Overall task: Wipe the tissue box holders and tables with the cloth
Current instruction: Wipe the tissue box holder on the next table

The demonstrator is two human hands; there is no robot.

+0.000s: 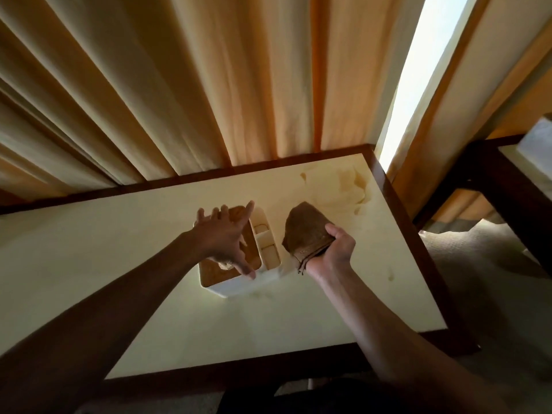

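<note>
- Tissue box holder [239,286]: mid-table [119,249], long axis running near to far, directly under left hand, just left of cloth.
- Left hand [222,239]: fingers spread straight above holder top; contact possibly, not certain.
- Right hand [330,249]: gripping folded brown cloth [306,231], raised beside holder's right side.

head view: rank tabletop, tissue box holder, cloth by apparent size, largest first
1. Tabletop, by far the largest.
2. Tissue box holder, partly hidden under the left hand.
3. Cloth, bunched in the right hand; it sits closer to the camera, so its gap to the holder is unsure.
</note>
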